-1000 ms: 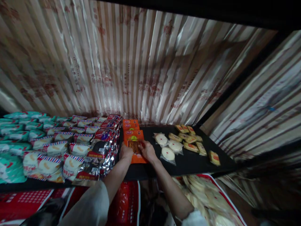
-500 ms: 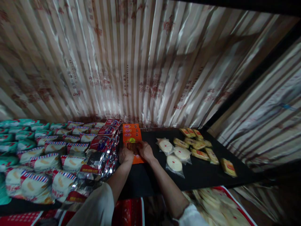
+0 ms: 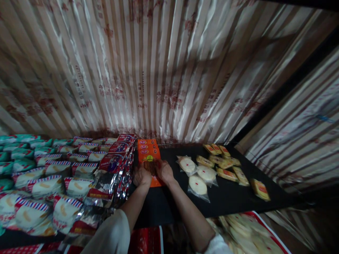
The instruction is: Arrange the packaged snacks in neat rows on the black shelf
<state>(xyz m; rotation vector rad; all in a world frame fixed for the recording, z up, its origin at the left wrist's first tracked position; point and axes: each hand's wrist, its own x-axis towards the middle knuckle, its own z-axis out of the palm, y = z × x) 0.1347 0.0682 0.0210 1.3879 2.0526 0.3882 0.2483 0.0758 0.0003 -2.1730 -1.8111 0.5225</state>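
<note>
A short row of orange snack packets [image 3: 148, 153] lies on a black shelf [image 3: 227, 197], running back toward the striped wall. My left hand [image 3: 142, 176] rests with curled fingers on the left edge of the nearest orange packet. Its right side is covered by my right hand [image 3: 164, 171], which lies on top with the fingers laid over it. Whether either hand grips the packet or only presses on it is unclear. Directly left of my left hand stand shiny silver and red bags [image 3: 115, 165].
Left of the silver bags lie rows of white packets with red and blue stripes [image 3: 50, 183] and green packets [image 3: 18, 155]. To the right are three clear-wrapped round white cakes [image 3: 197, 174] and several small yellow packets [image 3: 227, 165]. Striped foil covers the back wall [image 3: 159, 70].
The view has tipped and the shelf sits slightly lower in frame. Both hands have slid the front orange packet back toward the other orange packets.
</note>
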